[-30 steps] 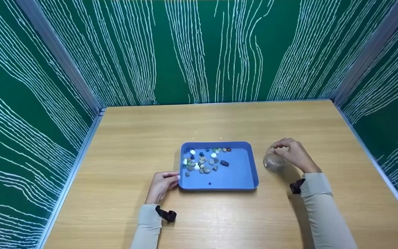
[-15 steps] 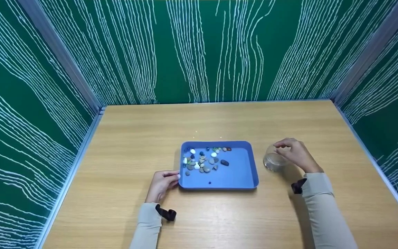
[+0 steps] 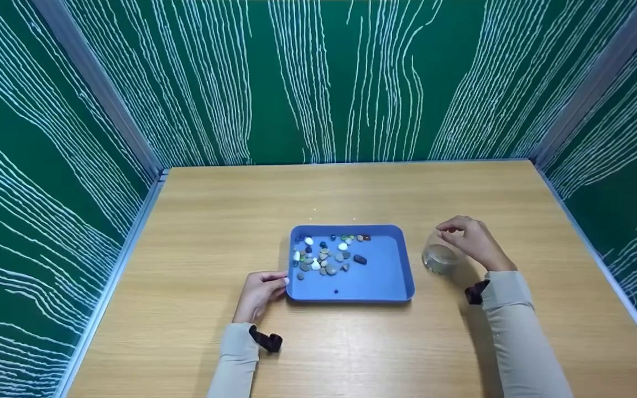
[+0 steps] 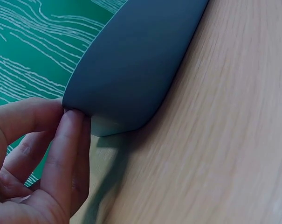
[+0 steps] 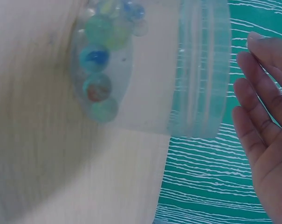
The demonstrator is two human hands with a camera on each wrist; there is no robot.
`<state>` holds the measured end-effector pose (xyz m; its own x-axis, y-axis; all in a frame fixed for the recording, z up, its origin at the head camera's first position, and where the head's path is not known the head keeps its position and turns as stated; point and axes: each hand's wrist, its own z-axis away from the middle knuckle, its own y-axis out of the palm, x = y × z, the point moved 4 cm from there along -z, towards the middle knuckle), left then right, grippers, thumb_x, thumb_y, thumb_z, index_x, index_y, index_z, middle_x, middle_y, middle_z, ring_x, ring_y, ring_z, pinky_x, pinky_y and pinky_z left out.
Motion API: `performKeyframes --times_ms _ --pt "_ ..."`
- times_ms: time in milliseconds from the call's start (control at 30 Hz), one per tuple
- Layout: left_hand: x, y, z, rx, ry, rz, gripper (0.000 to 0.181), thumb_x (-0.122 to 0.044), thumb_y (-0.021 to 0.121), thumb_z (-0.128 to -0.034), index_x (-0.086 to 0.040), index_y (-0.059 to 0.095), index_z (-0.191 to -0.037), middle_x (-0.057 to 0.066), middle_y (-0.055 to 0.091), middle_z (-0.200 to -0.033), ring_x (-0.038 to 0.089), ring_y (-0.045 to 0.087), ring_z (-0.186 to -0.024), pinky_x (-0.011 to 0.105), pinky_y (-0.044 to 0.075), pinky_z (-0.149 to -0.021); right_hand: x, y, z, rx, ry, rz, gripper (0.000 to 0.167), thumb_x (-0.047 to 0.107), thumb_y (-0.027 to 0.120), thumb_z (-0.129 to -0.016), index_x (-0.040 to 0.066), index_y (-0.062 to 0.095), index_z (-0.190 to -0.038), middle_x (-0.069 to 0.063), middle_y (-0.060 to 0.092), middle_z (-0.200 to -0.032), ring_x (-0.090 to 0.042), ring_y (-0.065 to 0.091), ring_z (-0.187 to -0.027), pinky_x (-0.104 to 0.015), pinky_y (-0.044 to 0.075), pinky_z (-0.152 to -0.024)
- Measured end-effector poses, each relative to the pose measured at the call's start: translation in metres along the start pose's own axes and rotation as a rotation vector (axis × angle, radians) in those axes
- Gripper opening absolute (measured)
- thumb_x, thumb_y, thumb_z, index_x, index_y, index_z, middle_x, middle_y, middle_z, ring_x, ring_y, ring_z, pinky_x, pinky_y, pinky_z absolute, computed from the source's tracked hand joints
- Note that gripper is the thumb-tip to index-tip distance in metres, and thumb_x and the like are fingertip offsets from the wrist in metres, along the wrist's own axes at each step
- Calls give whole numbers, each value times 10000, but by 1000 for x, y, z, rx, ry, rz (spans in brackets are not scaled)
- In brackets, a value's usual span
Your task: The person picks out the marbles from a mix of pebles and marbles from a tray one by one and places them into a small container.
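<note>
A blue rectangular tray (image 3: 385, 276) lies on the table with pebbles (image 3: 331, 270) of grey, tan, white and dark tones, mostly in its left half. Small shiny marbles or beads are among them. My left hand (image 3: 260, 293) pinches the tray's near left corner, thumb and fingers meeting at the rim (image 4: 66, 102). To the tray's right stands a clear jar (image 3: 439, 258); glass marbles (image 5: 96, 58) lie at its bottom in the right wrist view. Just above the jar's mouth is my right hand (image 3: 474, 243), its fingers loosely bent, slightly apart from the rim. Nothing shows between them.
The wooden table (image 3: 230, 221) is enclosed by green walls (image 3: 274, 83) with white wavy lines at the back and sides. Tiny pale specks (image 3: 314, 210) lie behind the tray. A dark pebble (image 3: 360, 258) sits right of the main cluster.
My right hand has risen slightly above the jar's mouth. The left hand keeps its place at the tray's corner, and the tray stays put.
</note>
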<state>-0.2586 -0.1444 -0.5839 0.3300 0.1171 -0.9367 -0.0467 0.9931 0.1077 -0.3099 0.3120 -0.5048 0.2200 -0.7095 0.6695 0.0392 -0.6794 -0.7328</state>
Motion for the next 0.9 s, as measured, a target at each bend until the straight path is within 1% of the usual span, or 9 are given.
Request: performKeyframes --times_ms 167,333,467,567,700,800,900 --pt "1 -1 -1 -3 -10 10 313 90 678 -805 145 633 -1109 203 695 -1040 137 672 -808 242 600 -771 4 2 -4 18 20 -11 245 215 629 -938 32 694 -1088 -151 654 -1117 -297 563 -1033 -488 499 -911" --pt "0 -1 0 1 -2 23 329 92 680 -802 151 622 -1120 218 687 -1056 136 671 -817 240 598 -779 10 5 -8 29 26 -20 243 216 623 -942 43 693 -1097 -145 655 -1135 -317 570 -1069 -474 521 -892" --pt "0 -1 0 1 8 26 341 84 694 -793 155 620 -1119 204 693 -1043 130 669 -809 231 598 -767 15 8 -13 42 29 -27 258 242 620 -944 56 691 -1109 -127 656 -1126 -300 568 -1067 -476 524 -905" --pt "1 -1 0 13 18 34 351 77 695 -792 168 615 -1122 191 700 -1028 112 662 -799 212 595 -737 22 11 -17 26 -8 -34 243 222 630 -938 50 698 -1096 -123 670 -1089 -276 583 -1023 -484 523 -915" --pt "1 -1 0 21 17 47 343 79 679 -797 171 618 -1122 173 708 -1006 86 651 -775 187 585 -700 31 17 -24 3 -68 -50 204 174 647 -924 41 712 -1063 -122 686 -1030 -244 597 -951 -490 522 -918" --pt "0 -1 1 17 17 48 333 82 674 -799 169 621 -1116 164 712 -991 90 653 -762 187 586 -696 37 22 -30 18 -74 -53 200 164 645 -924 41 711 -1067 -123 684 -1034 -244 597 -956 -492 523 -923" --pt "1 -1 0 18 19 50 331 90 672 -797 174 618 -1113 171 710 -992 114 662 -781 199 592 -710 43 28 -35 40 -63 -55 203 162 642 -926 44 707 -1078 -131 681 -1052 -257 600 -978 -491 524 -933"
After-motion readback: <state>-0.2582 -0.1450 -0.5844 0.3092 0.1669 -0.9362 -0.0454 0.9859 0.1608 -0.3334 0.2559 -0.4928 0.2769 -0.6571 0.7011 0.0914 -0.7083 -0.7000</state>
